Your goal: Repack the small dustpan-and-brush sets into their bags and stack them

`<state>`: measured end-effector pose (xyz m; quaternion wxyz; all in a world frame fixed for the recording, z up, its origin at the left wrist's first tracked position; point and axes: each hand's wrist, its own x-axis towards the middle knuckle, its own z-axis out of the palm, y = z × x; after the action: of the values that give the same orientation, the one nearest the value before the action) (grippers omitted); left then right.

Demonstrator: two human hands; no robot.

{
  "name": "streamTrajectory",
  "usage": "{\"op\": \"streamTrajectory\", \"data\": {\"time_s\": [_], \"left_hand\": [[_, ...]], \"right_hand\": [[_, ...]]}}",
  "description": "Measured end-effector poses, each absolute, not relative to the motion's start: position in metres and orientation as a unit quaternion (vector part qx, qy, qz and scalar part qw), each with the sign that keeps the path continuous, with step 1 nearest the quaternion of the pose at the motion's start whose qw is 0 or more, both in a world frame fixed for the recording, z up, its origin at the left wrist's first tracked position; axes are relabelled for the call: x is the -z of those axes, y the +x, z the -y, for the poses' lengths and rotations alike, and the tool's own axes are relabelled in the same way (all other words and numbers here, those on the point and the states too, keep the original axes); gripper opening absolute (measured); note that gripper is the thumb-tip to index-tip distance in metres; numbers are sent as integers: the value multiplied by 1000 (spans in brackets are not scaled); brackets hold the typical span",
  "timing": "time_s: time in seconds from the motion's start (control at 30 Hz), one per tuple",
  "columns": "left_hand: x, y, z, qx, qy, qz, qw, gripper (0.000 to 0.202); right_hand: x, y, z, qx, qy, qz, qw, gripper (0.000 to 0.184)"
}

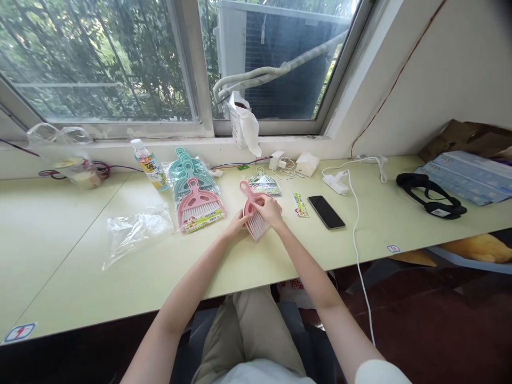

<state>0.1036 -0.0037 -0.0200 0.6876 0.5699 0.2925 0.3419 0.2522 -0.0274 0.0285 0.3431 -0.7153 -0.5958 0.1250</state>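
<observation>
Both my hands meet at the middle of the pale green table [80, 277] on a small pink brush [255, 223] with white bristles. My right hand [269, 209] is closed over the brush's top, fingers curled round it. My left hand [239, 221] pinches the brush's left side. To the left lies a stack of packed mini brush-and-dustpan sets [197, 200], pink on top, teal behind. A teal packed set [264, 183] lies just beyond my hands. A small printed label card [300, 205] rests to the right of them.
An empty clear plastic bag [134, 232] lies at left. A drink bottle [151, 166] stands behind the stack. A black phone [326, 212], a white charger with cable [338, 184], a black strap [432, 194] and blue flat packs [472, 176] are at right. A white bag [243, 125] stands on the sill.
</observation>
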Motion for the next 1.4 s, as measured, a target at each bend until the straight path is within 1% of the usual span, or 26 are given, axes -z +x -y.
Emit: {"op": "streamTrajectory", "data": {"time_s": [0.07,0.17,0.23,0.27,0.3,0.37,0.43,0.53,0.57,0.63,0.67,0.7,0.77,0.87,0.93,0.97,1.03,1.1,1.17,1.23,1.3,1.4], "left_hand": [[20,101,1,-365,542,-294,698,57],[18,97,-3,-396,514,-290,704,54],[17,95,-5,-410,508,-289,699,55],[17,95,-6,-416,508,-289,697,55],[17,95,-6,-419,509,-291,694,54],[17,97,-6,-423,510,-292,690,54],[17,99,-5,-424,509,-283,694,55],[18,100,-4,-427,512,-270,694,56],[19,100,-4,-428,517,-272,690,55],[20,98,-5,-425,526,-284,680,55],[20,96,-6,-422,528,-293,677,55],[21,95,-7,-417,528,-305,674,55],[22,93,-8,-410,524,-330,670,54],[22,92,-9,-409,516,-350,667,51],[22,93,-9,-410,518,-340,669,53],[22,94,-10,-410,520,-333,672,55],[22,95,-10,-412,515,-324,678,58],[23,97,-10,-423,507,-322,678,61],[23,97,-10,-438,503,-322,672,62],[24,97,-9,-452,502,-324,663,63],[24,96,-8,-465,497,-325,656,66],[23,95,-8,-487,496,-321,643,71]], "right_hand": [[-28,265,26,-119,-722,591,339,32],[-17,304,35,-15,-774,543,324,37],[-3,334,47,39,-797,532,282,39],[6,348,54,39,-808,531,251,43],[13,359,61,21,-816,534,221,45],[26,374,72,2,-822,534,197,41],[32,382,78,-13,-814,541,211,33],[29,385,75,-47,-808,538,234,25],[26,386,72,-63,-812,533,231,31],[19,390,66,-97,-818,527,209,55],[15,391,64,-116,-819,528,193,64],[12,393,62,-134,-818,532,175,67],[6,397,61,-163,-814,538,147,64],[0,398,65,-172,-817,536,127,52],[-3,393,68,-210,-806,530,162,42],[-5,387,70,-256,-787,524,202,37],[-7,370,69,-374,-715,500,313,31],[-9,346,63,-454,-633,459,428,33],[-9,316,51,-469,-576,410,530,30],[-6,286,38,-464,-535,366,604,24],[-2,260,25,-446,-522,321,653,21],[7,232,16,-392,-533,242,709,24]]}}
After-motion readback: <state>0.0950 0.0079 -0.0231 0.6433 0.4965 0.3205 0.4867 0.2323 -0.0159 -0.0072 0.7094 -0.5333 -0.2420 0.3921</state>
